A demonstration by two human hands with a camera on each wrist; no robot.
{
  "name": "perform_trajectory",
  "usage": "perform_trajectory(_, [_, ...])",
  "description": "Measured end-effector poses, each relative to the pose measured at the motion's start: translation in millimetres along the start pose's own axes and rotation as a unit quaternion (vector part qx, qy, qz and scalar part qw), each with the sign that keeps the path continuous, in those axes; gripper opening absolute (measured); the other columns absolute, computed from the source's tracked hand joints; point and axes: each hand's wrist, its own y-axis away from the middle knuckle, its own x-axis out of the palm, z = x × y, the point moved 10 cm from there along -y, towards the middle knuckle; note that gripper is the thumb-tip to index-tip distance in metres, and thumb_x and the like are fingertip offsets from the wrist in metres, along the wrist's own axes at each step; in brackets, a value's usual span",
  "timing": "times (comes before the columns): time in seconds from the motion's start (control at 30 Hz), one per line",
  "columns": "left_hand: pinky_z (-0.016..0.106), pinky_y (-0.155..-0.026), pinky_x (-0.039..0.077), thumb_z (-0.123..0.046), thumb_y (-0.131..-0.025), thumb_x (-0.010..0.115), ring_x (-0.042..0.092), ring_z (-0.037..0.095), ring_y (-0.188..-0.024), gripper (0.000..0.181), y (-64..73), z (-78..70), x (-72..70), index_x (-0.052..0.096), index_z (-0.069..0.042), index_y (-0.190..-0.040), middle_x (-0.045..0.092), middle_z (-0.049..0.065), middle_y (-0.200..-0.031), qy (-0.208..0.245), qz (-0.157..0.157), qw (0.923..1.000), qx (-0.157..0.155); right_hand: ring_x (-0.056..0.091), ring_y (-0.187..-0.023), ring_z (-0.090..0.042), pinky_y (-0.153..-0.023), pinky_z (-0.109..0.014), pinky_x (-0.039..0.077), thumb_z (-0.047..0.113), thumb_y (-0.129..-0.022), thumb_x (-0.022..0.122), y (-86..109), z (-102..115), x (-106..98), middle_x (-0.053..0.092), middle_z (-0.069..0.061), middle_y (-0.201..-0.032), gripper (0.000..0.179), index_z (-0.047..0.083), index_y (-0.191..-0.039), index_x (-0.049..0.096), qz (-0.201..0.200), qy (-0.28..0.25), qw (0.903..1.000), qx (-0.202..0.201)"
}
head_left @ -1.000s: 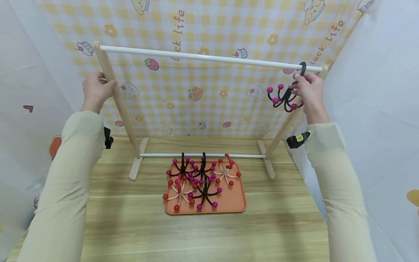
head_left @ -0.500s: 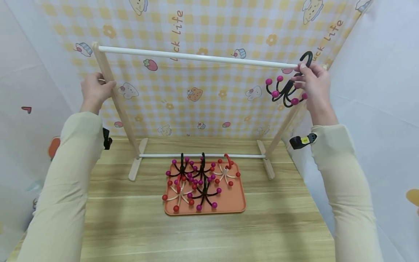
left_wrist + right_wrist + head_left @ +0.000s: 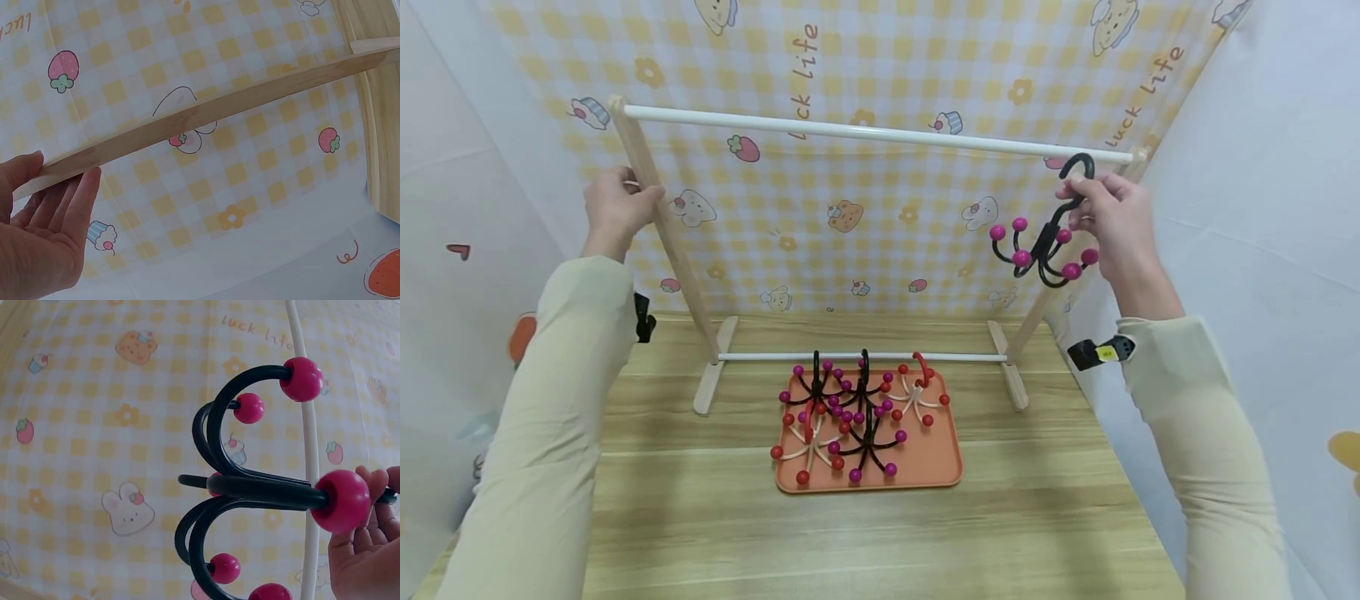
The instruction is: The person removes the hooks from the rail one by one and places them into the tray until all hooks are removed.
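My left hand (image 3: 617, 212) grips the left wooden post (image 3: 673, 237) of a hanging rack, thumb on one side and fingers on the other, as the left wrist view also shows. At the right end of the white top rod (image 3: 880, 133), my right hand (image 3: 1122, 225) pinches a black octopus-style hook hanger (image 3: 1047, 242) by its neck, just under the curved top. Its several arms curl upward and end in pink balls (image 3: 340, 500). The hanger's curved top sits in front of and slightly below the rod, off it. Part of its neck is hidden by my fingers.
An orange tray (image 3: 928, 467) on the wooden table (image 3: 880, 542) bears several similar hangers, including a black one with pink balls (image 3: 868, 446) and a white one with red balls (image 3: 812, 450). The rack's lower rod (image 3: 760, 357) runs behind the tray. A checked cloth hangs behind.
The black hanger's hook was over the rod, then rose off it, and now has come down in front of the rod with my right hand. My left hand stays on the post.
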Motion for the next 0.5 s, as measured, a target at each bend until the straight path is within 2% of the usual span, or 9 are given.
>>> perform_trajectory(0.2, [0.029,-0.087,0.042,-0.028,-0.090,0.045,0.045,0.027,-0.113,0.054,0.1,-0.4,-0.7,0.032,0.000,-0.134,0.036,0.020,-0.133,-0.002,-0.001,1.0000,-0.002,0.042,-0.045,-0.010,-0.043,-0.016,0.041,0.011,-0.080,0.065,13.7,-11.5,6.1,0.063,-0.006,-0.071,0.011,0.001,-0.077,0.064,0.007,-0.006,0.9998,0.018])
perform_trajectory(0.5, [0.029,-0.087,0.042,-0.028,-0.090,0.045,0.045,0.028,-0.113,0.054,0.6,-0.8,-0.4,0.032,0.000,-0.134,0.037,0.020,-0.132,-0.007,-0.001,1.0000,0.002,0.041,-0.043,-0.008,-0.041,-0.016,0.037,0.013,-0.083,0.063,31.2,-38.8,15.3,0.062,-0.004,-0.068,0.016,0.005,-0.069,0.064,0.029,0.018,0.9987,0.038])
